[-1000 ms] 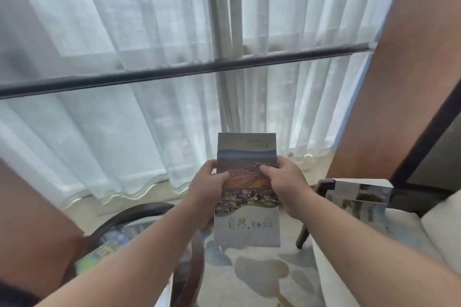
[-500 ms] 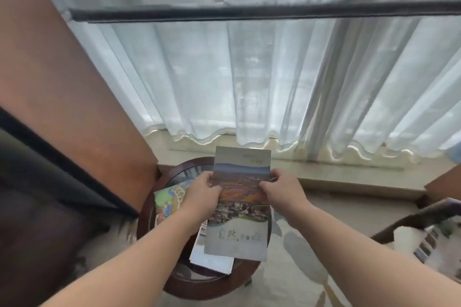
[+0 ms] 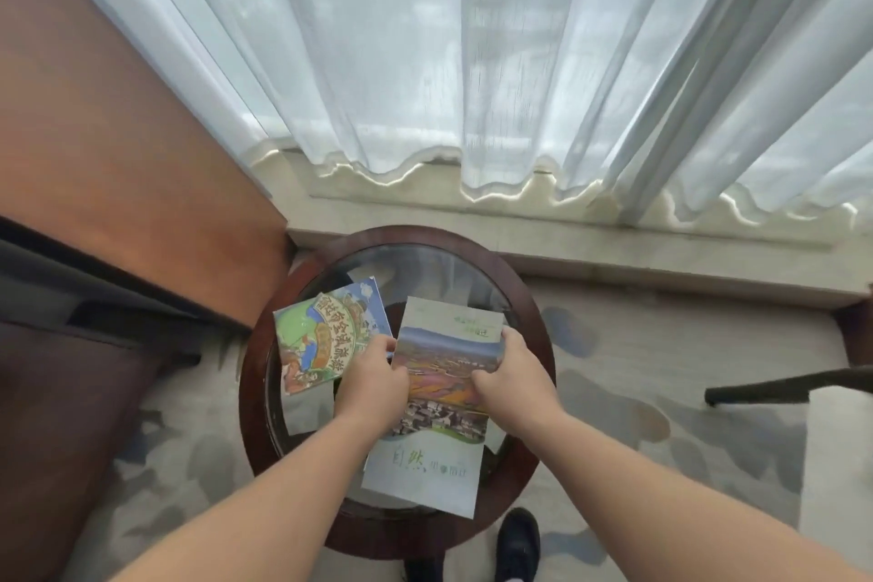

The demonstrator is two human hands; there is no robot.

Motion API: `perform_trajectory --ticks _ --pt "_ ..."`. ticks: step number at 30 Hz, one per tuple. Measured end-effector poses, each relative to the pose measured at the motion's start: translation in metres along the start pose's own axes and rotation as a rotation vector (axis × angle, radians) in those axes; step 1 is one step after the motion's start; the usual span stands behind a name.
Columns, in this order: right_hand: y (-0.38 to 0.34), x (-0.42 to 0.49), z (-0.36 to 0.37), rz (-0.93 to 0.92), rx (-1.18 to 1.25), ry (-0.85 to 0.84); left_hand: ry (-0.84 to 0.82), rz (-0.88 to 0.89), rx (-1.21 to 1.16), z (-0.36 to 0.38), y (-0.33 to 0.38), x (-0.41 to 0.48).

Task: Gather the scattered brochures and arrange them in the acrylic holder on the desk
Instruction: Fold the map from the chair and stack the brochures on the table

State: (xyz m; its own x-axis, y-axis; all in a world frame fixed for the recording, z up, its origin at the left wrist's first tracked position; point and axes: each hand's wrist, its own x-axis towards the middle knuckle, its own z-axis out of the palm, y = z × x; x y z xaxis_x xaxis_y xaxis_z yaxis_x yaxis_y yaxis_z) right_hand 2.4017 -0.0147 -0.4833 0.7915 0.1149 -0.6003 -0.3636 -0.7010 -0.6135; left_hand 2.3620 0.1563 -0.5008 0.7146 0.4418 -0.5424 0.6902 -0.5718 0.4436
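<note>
I hold a tall landscape brochure [image 3: 437,416] with both hands above a round glass-topped side table [image 3: 302,279]. My left hand [image 3: 373,378] grips its left edge and my right hand [image 3: 512,376] grips its right edge. A colourful cartoon map brochure [image 3: 321,336] lies flat on the table glass, just left of my left hand. A pale sheet [image 3: 309,411] pokes out under the map brochure. More paper edges show beneath the held brochure. No acrylic holder is in view.
Sheer white curtains [image 3: 472,61] hang over a low stone sill behind the table. A wooden panel [image 3: 118,147] and a dark brown cushion [image 3: 71,416] stand at left. A dark chair arm [image 3: 779,385] juts in at right. My black shoe [image 3: 517,543] rests on the patterned carpet.
My view has swung left and down from the window and chair to the round table. The held brochure has come down over the tabletop, still in both hands.
</note>
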Motion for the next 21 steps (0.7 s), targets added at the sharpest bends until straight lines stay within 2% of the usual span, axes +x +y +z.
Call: perform_trajectory --ticks 5,13,21 --pt "0.016 0.034 0.031 0.093 -0.052 -0.035 -0.034 -0.017 0.046 0.03 -0.024 0.035" --pt "0.029 0.046 0.064 0.244 -0.101 -0.075 -0.085 -0.055 0.148 0.053 -0.041 0.044" --pt "0.026 0.057 0.068 0.281 -0.189 -0.008 -0.018 -0.032 0.194 0.063 -0.038 0.046"
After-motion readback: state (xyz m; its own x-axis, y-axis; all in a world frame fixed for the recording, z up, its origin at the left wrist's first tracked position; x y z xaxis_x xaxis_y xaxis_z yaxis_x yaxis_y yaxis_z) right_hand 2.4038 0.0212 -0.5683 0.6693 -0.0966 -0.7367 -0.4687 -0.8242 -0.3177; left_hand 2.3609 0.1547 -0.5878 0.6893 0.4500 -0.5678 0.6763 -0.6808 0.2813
